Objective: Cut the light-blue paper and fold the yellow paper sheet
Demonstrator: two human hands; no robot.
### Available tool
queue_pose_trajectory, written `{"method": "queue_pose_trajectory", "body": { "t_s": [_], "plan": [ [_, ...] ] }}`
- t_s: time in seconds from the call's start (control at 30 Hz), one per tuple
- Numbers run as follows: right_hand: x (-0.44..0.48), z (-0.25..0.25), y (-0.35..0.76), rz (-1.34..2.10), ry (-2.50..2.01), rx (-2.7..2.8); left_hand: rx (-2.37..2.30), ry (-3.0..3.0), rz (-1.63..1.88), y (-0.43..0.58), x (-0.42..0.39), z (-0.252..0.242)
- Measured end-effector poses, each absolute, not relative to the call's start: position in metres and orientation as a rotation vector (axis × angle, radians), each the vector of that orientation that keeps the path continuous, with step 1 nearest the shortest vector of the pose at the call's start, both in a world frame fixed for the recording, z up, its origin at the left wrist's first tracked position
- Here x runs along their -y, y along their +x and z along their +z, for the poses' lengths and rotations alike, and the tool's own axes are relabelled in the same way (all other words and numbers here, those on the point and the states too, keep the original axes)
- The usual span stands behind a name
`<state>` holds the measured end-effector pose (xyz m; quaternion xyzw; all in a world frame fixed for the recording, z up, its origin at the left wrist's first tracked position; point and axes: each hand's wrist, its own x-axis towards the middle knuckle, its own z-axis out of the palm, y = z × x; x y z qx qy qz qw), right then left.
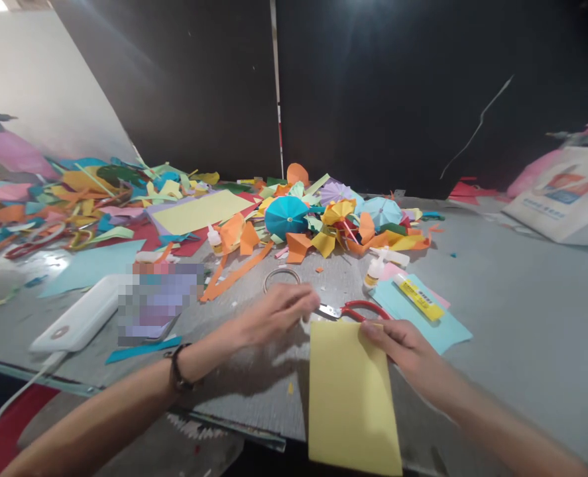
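Now: yellow paper sheet [351, 397] held by its top edge, red-handled scissors [358, 310] just beyond

The yellow paper sheet is laid flat on the grey surface [497, 298] near its front edge, with its lower end reaching that edge. Its top edge is gripped by the right hand [398, 348], the thumb and fingers being pressed together over it, though the underside of this grip is hidden. The red-handled scissors are lying just beyond that hand, their handles close against the fingers and their steel blades pointed toward the left hand [274, 315]. The left hand is held above the surface with its fingers curled in a loose grip. Nothing is seen pinched by it, and whether the blades are touched by its fingertips cannot be told. A dark wristband [177, 371] is worn on the left wrist.

A thin metal ring [280, 278] is lying just behind the left hand. To the right, a yellow glue stick [417, 298] is resting on a light blue paper sheet [423, 318], and a small glue bottle [374, 270] is standing nearby. A white power bank [77, 315] is placed at the left, beside an object obscured by pixelation [157, 305]. Further back, paper umbrellas, including a teal one [286, 215], are heaped among coloured paper scraps [244, 235].
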<state>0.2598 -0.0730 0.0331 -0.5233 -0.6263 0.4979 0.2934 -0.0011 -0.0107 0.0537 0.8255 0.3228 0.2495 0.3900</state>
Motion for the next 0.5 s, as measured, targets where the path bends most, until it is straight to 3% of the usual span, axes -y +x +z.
{"method": "queue_pose_trajectory", "body": {
  "t_s": [0.1,0.33,0.5],
  "plan": [
    [0.073,0.033,0.258,1.294,-1.38,1.734,-0.636,1.867,0.371,0.008,0.019,0.041],
    [0.072,0.029,0.255,1.457,-1.287,1.688,-0.591,1.769,0.591,0.011,0.015,0.014],
    [0.078,0.047,0.263,1.285,-1.329,1.816,-0.602,1.566,0.491,0.008,0.018,0.015]
  ]
}}
